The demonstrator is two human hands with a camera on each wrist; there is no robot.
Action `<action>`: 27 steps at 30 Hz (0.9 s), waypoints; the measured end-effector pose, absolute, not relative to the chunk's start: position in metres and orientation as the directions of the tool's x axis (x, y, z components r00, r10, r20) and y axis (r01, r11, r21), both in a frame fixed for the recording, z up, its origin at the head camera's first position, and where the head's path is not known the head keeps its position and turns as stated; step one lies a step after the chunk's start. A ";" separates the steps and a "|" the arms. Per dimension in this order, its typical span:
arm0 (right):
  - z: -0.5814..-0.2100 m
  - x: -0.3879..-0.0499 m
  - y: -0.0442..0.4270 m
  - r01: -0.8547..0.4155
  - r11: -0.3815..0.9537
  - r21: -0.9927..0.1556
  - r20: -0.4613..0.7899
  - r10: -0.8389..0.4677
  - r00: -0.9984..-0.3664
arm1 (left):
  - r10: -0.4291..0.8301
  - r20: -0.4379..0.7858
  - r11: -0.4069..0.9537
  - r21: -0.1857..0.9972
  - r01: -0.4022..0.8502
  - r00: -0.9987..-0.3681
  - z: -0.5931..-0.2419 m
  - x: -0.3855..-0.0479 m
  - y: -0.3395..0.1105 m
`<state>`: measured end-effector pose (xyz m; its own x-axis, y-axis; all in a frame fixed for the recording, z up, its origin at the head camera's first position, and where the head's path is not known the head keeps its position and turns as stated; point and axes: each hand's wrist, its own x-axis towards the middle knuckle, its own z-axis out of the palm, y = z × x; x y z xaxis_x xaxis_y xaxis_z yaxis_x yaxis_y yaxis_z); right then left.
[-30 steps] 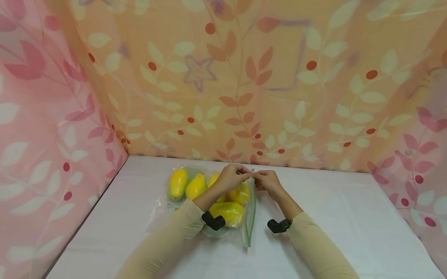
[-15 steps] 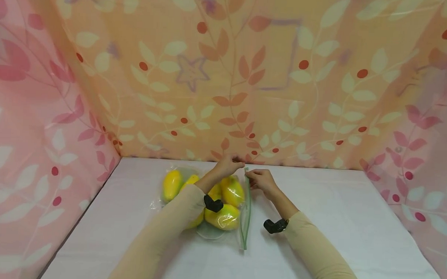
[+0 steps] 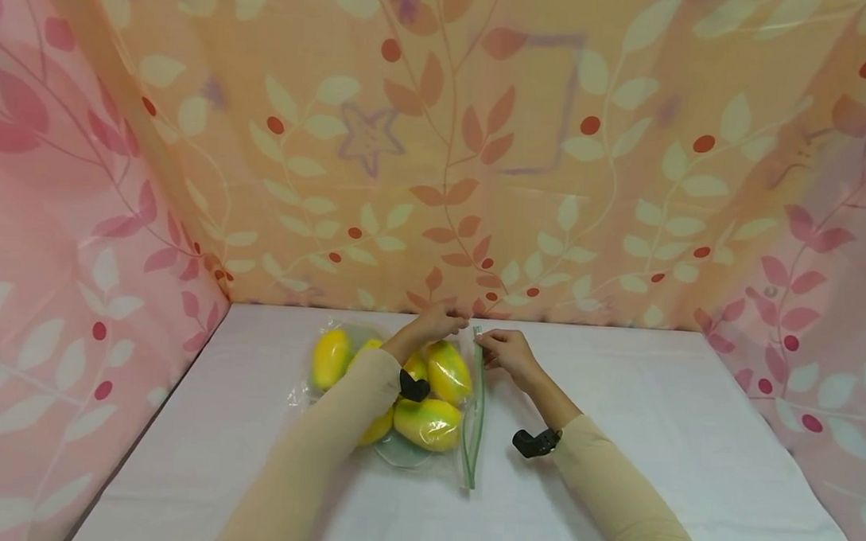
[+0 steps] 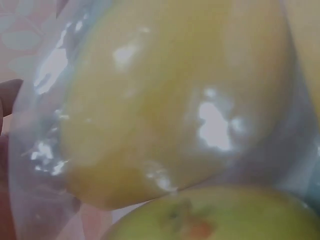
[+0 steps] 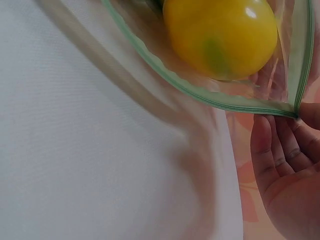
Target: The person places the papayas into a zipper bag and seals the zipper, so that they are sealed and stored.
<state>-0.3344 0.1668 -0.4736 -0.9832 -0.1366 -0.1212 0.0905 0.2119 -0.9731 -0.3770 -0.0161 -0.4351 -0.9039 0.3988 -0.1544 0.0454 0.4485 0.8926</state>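
Note:
A clear zip bag (image 3: pixel 407 458) with a green zip strip (image 3: pixel 477 411) lies on its side, mouth to the right. Several yellow-green mangoes (image 3: pixel 428 424) are inside it. My right hand (image 3: pixel 510 352) pinches the far corner of the strip between thumb and fingers. In the right wrist view the two green strips (image 5: pixel 220 104) spread apart from that corner. My left hand (image 3: pixel 431 326) is at the bag's far side, just left of the corner. The left wrist view shows its fingers (image 4: pixel 9 95) beside the film; whether they grip it cannot be told. A mango (image 4: pixel 170 100) fills that view.
A white cloth covers the table (image 3: pixel 600 396). A floral curtain (image 3: pixel 321 179) stands along its far edge, with pink floral curtains (image 3: pixel 60 289) at both sides. Black wrist cameras (image 3: pixel 536 444) sit on both sleeves.
My left hand has drawn away to the left from the pinched corner, where both hands met. My right hand keeps its pinch on the zip bag's corner. The view has shifted slightly.

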 end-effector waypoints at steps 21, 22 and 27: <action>-0.475 -0.332 0.168 0.082 0.234 -0.969 -0.111 -0.115 -0.987 | 0.436 -0.122 0.592 0.785 0.182 -0.892 -0.436 -0.372 -0.008; -0.475 -0.332 0.167 0.082 0.229 -0.970 -0.110 -0.112 -0.988 | 0.431 -0.119 0.597 0.780 0.184 -0.895 -0.436 -0.372 -0.008; -0.473 -0.333 0.165 0.085 0.208 -0.974 -0.107 -0.098 -0.989 | 0.415 -0.090 0.586 0.787 0.191 -0.905 -0.436 -0.372 -0.009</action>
<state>-0.3328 0.1648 -0.4726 -0.9894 -0.0981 -0.1068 0.0845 0.2085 -0.9744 -0.3724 -0.0086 -0.4358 -0.9053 0.4152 -0.0898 0.1907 0.5861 0.7875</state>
